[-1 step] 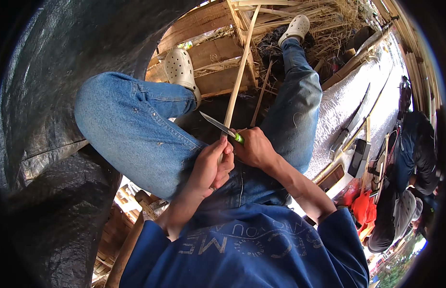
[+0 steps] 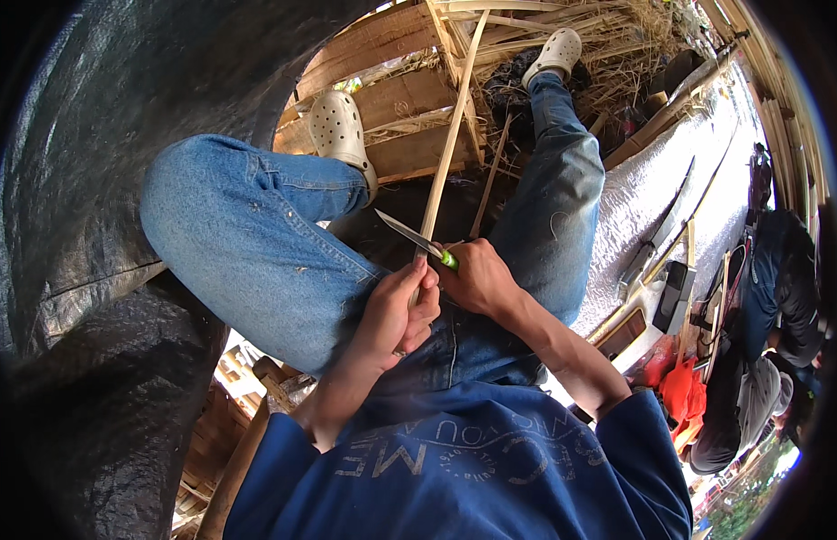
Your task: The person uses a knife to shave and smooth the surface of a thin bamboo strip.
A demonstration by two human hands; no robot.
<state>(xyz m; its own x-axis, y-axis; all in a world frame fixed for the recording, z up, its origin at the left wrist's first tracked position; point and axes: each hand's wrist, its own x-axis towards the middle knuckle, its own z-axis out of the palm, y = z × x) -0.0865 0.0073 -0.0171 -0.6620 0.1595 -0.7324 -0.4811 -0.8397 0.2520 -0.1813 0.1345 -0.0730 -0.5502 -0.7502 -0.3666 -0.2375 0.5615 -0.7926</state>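
A long, thin bamboo strip [image 2: 454, 130] runs from between my knees up toward the far wooden slats. My left hand [image 2: 398, 315] is closed round its near end, thumb pointing up along it. In my right hand [image 2: 480, 277] is a small knife [image 2: 406, 229] with a bright green handle, mostly covered by the fingers. Its blade points up and left, crossing the strip just above my left thumb. Both hands are close together over my lap, almost touching. The strip's lower end is hidden by my left hand.
Wooden slats [image 2: 409, 94] and loose straw [image 2: 616, 54] lie beyond my feet. To the right, a large knife [image 2: 660, 232], a dark phone-like slab [image 2: 623, 331] and a red bag [image 2: 679, 391] rest on a silvery sheet. Another person [image 2: 774, 288] is at the far right; black sheeting [image 2: 121, 153] hangs left.
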